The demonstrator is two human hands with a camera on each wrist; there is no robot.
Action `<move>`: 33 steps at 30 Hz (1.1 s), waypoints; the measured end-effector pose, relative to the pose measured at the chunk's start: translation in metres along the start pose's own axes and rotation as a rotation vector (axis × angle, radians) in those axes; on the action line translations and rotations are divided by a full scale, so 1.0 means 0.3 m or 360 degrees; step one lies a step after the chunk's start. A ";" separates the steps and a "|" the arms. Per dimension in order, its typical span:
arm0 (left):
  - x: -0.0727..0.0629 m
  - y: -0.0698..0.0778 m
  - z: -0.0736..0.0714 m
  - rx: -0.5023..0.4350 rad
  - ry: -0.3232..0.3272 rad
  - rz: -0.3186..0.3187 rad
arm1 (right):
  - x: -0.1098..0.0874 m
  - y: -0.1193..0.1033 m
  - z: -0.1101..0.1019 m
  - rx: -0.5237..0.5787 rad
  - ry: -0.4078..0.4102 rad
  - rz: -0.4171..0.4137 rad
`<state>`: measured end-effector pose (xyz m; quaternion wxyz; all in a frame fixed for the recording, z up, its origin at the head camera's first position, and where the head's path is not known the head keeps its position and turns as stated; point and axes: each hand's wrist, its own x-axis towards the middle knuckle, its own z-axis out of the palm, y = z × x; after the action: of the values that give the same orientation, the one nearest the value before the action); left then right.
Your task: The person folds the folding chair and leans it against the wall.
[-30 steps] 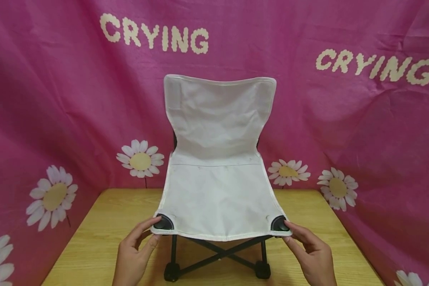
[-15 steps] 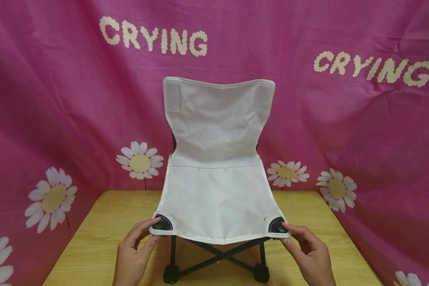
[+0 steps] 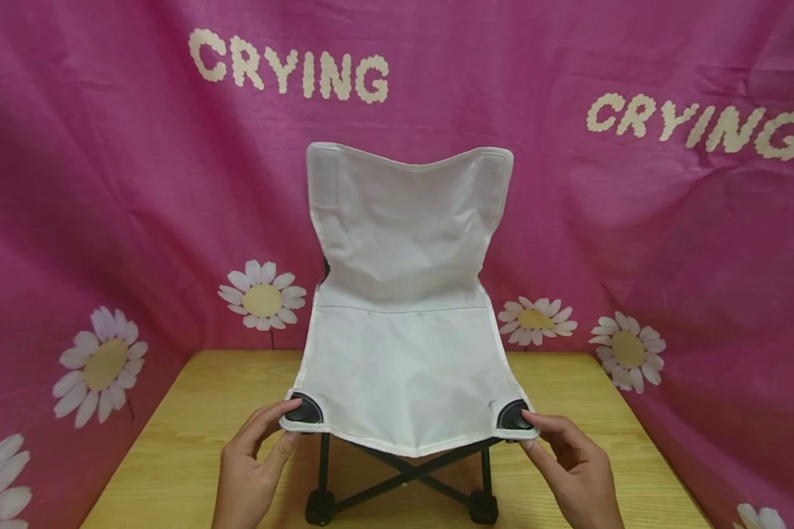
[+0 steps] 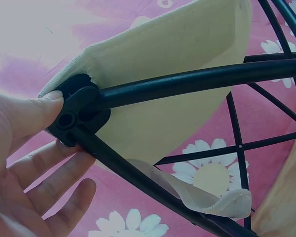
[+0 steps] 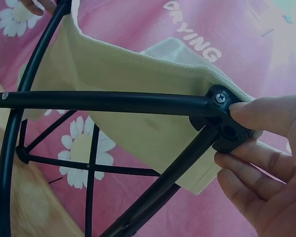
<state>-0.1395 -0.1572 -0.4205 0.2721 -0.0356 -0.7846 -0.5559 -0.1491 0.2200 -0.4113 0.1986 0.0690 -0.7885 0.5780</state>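
Observation:
A small folding chair [image 3: 403, 360] with white fabric and a black tube frame stands unfolded, its seat front towards me. My left hand [image 3: 250, 463] pinches the seat's front left corner, fingertips on the black corner patch [image 3: 306, 409] and thumb below. Opposite, my right hand [image 3: 572, 470] grips the front right corner in the same way, by its black patch [image 3: 512, 416]. From underneath, the left wrist view has the left thumb against a black plastic joint [image 4: 79, 111] where two tubes meet. In the right wrist view the right thumb presses a similar joint [image 5: 222, 116] with a screw.
The chair's black feet [image 3: 483, 507] are over a light wooden tabletop [image 3: 192, 411]. Behind and at both sides hangs a pink cloth [image 3: 569, 220] printed with daisies and lettering. Crossed black tubes [image 3: 406, 474] run below the seat front.
The seat's front edge and the top of the backrest sag more in the middle than a second ago. Both hands keep their hold on the corners.

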 end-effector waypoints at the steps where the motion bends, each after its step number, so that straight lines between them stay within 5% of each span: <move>1: 0.000 0.002 0.001 -0.0004 0.0000 0.0007 | 0.000 -0.002 0.000 -0.0001 0.0000 -0.0001; 11: 0.015 0.012 -0.006 0.0026 -0.0003 0.0004 | 0.001 -0.019 0.012 -0.0016 0.0014 -0.0040; 33: 0.033 0.004 0.000 -0.0042 0.0052 0.0165 | 0.000 -0.048 0.026 -0.0044 0.0010 -0.0090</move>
<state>-0.1475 -0.1591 -0.4149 0.3128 -0.0706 -0.7699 -0.5518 -0.1459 0.2078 -0.4005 0.2184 0.0868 -0.7935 0.5614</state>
